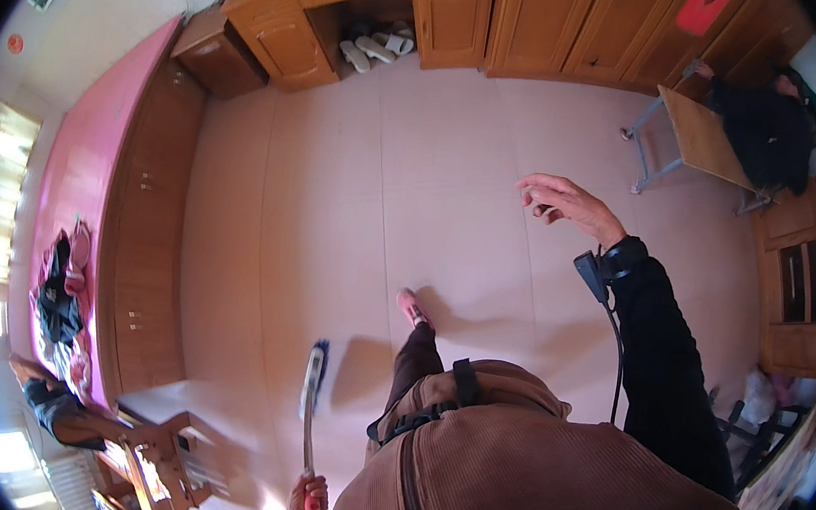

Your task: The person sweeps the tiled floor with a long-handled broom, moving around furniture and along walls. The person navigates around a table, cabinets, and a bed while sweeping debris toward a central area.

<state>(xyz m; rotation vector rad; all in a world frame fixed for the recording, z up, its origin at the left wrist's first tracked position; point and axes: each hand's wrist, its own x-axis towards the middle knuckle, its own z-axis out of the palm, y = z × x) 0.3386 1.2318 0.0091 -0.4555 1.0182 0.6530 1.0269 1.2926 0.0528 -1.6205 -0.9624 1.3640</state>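
My left hand, at the bottom of the view, is closed round the red grip of a long-handled brush. The brush has a white head with dark blue bristles and hangs over the pale pinkish floor. My right hand is held out over the floor at right of centre, fingers loosely curved and apart, holding nothing. A black strap with a small device and a cable sits on the right wrist. One foot in a pink shoe is set down on the floor between the two hands.
Wooden cabinets line the far side, with pale slippers in a niche. A pink-topped platform with clothes runs along the left. A wooden chair stands lower left. At upper right, a dark-clothed person is beside a small table.
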